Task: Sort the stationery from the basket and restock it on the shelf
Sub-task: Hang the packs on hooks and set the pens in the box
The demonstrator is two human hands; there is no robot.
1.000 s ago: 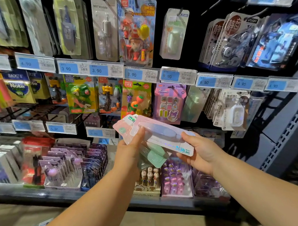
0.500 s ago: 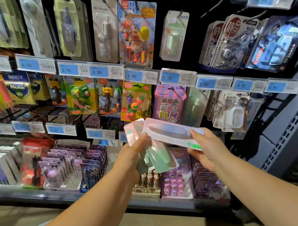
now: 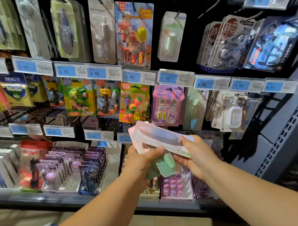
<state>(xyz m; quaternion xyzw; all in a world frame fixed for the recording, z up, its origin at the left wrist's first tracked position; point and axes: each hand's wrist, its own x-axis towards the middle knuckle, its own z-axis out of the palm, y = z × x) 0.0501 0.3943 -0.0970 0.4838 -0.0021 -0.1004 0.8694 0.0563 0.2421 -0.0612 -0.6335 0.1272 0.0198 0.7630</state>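
Left hand (image 3: 142,161) grips a fanned stack of flat pastel pink and mint-green card packs (image 3: 165,163). Right hand (image 3: 194,154) pinches the top glossy white blister pack with a long lilac bubble (image 3: 157,133), before the black pegboard shelf (image 3: 197,37).

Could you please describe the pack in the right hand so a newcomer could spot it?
In front of the hanging display, two hands meet. The right hand pinches the top blister pack of several that the left hand grips. Unlike the mint-green packs beneath, it carries a long pale-lilac bubble.
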